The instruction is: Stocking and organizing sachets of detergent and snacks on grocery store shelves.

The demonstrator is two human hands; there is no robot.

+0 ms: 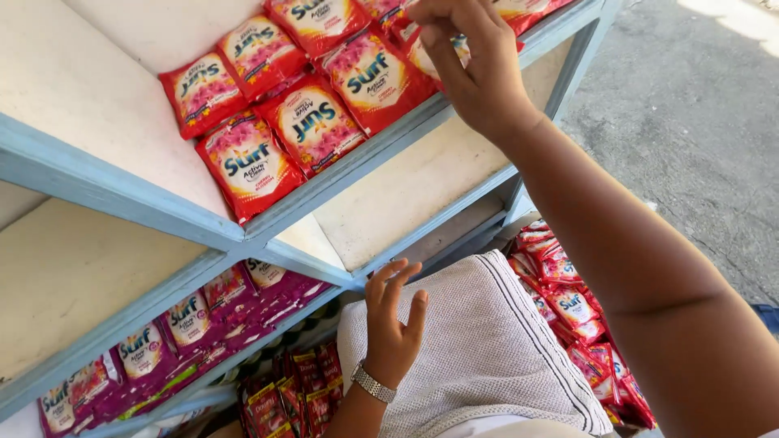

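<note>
- So, far left: purple sachets (146,357) line the lower shelf, under the blue frame (122,203).
- Red sachets (312,126) lie in rows on the top shelf (97,105).
- Left hand (391,324), watch on its wrist, hovers open by the shelf edge, fingers spread, holding nothing.
- Right hand (475,65) reaches up to the top row; fingers pinch narrowly on a sachet there.
- Grey cloth (487,341) covers the lap; a loose pile (576,316) of red sachets lies to its right.

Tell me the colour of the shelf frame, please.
Light blue, clearest in the head view: the shelf frame edges pale boards holding red sachets.
</note>
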